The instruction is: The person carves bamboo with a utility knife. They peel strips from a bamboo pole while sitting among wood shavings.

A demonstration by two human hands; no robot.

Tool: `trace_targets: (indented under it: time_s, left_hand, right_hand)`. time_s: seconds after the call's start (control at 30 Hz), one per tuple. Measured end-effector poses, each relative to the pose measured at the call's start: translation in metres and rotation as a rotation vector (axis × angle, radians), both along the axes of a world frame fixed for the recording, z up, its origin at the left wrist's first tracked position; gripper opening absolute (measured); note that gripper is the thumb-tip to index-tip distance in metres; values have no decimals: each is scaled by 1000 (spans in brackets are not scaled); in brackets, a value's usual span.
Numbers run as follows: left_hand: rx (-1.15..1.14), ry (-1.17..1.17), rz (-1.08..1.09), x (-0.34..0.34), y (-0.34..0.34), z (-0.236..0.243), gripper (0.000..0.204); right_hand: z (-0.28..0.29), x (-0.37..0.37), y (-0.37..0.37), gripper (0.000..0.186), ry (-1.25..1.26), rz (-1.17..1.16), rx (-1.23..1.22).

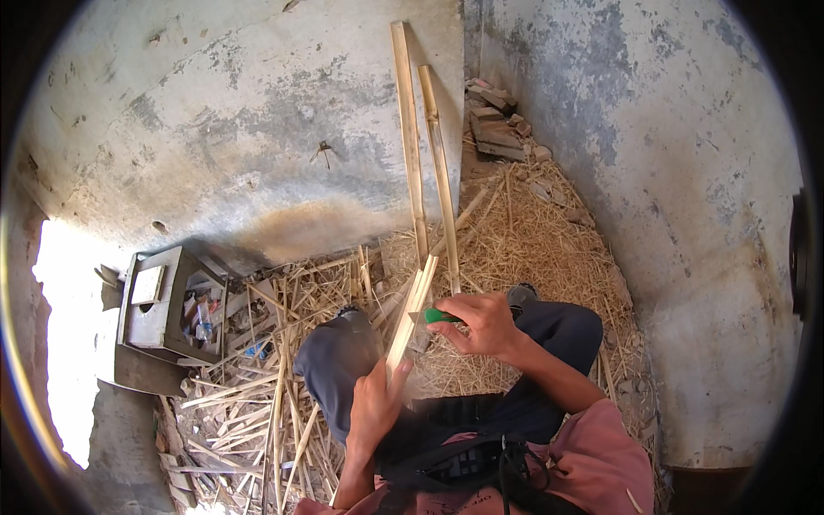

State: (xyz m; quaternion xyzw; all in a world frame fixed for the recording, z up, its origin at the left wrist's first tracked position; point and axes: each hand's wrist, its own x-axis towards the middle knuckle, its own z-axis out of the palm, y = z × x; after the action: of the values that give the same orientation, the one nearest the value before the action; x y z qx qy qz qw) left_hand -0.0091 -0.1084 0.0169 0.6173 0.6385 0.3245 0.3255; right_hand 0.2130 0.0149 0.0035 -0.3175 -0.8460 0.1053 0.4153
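My left hand [375,401] is closed round the lower end of a split bamboo strip [412,311], which slants up and away between my knees. A lengthwise gap or edge runs along its upper part. In my right hand [482,324] is a knife with a green handle [438,316]; its short blade meets the strip's right side near the middle. My right fingers wrap the handle and hide part of it. The far end of the strip comes near the foot of two bamboo lengths leaning on the wall.
Two long bamboo pieces [408,129] lean against the wall ahead. Many cut strips [249,412] lie heaped at the left, by a wooden box [167,300] with odds and ends inside. Shavings [532,232] cover the floor; broken bricks [498,129] fill the far corner.
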Motion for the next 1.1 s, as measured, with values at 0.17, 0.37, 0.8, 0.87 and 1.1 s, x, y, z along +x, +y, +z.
trace_targets:
  time_s: [0.17,0.37,0.8,0.87,1.1]
  left_hand:
    - [-47,-27,-31,-3,-13,-1,46]
    - [-78,3,-28,-6,-29,-10,45]
    - [7,243,59,7,0,-1,55]
    - [12,269,46,8,1,-1,55]
    - [1,297,-3,13,5,-3,53]
  right_hand:
    - [-11,22,25,41,141,-298,-100]
    - [14,66,53,48,307,-347,-444]
    - [7,8,17,43,684,168,-963]
    - [7,9,17,39,724,166,-1023]
    - [7,15,20,36,667,102,-1037]
